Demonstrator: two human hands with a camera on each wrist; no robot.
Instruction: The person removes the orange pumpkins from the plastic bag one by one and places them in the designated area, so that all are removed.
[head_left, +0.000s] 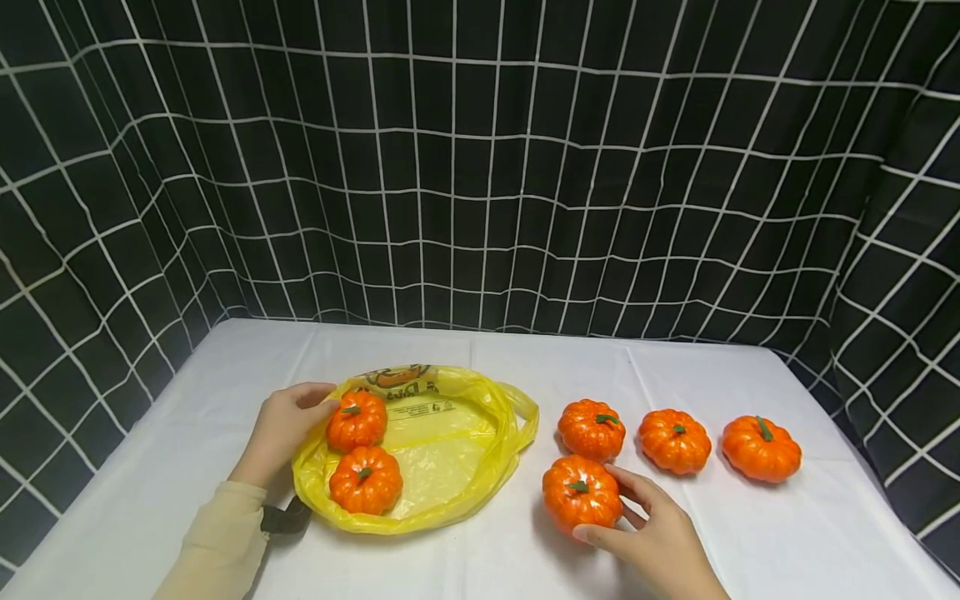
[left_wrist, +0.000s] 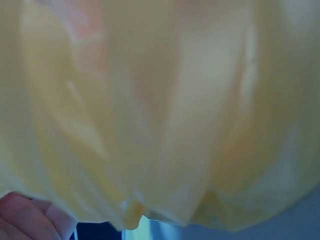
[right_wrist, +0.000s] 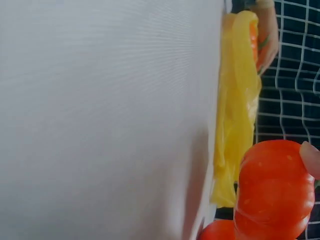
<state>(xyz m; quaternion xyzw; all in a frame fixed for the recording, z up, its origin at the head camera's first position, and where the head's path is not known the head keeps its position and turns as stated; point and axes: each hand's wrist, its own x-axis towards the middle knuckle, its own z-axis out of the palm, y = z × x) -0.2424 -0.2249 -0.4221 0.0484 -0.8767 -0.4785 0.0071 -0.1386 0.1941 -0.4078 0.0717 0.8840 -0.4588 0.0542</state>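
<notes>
Well, held a glossy orange ribbed pumpkin with a green stem [head_left: 573,504] in the right hand [head_left: 660,537], clamping it between thumb and fingers at the sides, presumably to get a steady grip on a round, slick shape. Gripped the left rim of a wide-mouthed yellow plastic bag [head_left: 446,471] with the left hand [head_left: 281,429], likely to steady the limp film and hold the mouth open. Had a far orange pumpkin [head_left: 357,425] and a near orange pumpkin [head_left: 366,483] inside along the left, perhaps weighing the bag down. Had three similar orange pumpkins [head_left: 675,446] on the white cloth-covered table [head_left: 697,375], far of the right hand and stretching right, spaced probably for room to get fingers round each. Saw from the head camera the bag's open mouth and dark printing [head_left: 397,379], both absent from the left wrist camera; got there only creased, orange-tinted film and part of the hand, too blurred to tell the exact grip. Made out from the right wrist camera the held pumpkin's side, apparently raised off the cloth, a clearance hard to judge from above.
</notes>
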